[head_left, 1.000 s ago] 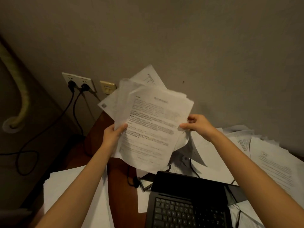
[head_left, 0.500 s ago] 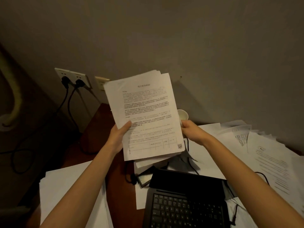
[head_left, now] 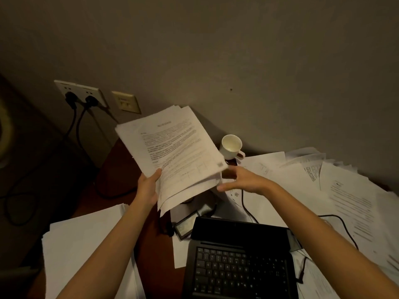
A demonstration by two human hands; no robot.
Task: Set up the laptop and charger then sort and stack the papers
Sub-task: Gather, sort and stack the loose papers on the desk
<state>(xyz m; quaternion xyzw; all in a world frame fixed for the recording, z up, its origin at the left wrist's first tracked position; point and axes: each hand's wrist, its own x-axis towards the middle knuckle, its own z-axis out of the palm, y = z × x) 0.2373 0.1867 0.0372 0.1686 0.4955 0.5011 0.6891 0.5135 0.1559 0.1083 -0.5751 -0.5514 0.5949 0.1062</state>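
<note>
My left hand [head_left: 149,188] grips the lower left edge of a sheaf of printed papers [head_left: 172,152], thumb on top, holding it tilted above the desk. My right hand [head_left: 241,180] hovers just right of the sheaf's lower corner, fingers straight and off the paper. An open black laptop [head_left: 239,260] lies at the near edge, keyboard facing me. A black charger cable [head_left: 246,203] runs across the sheets behind it. A neat white paper stack [head_left: 86,247] lies at the near left. Loose printed sheets [head_left: 345,190] cover the right side.
A white cup [head_left: 231,146] stands by the wall behind the sheaf. Wall sockets [head_left: 82,93] with two black plugs sit at the left, cords hanging down. A small dark device [head_left: 185,226] lies left of the laptop. The reddish desk [head_left: 116,169] ends at its left edge.
The sheaf has been squared, then tilted and lowered leftward. My right hand has let go of its right edge and now hangs free beside it. The cup has come into view.
</note>
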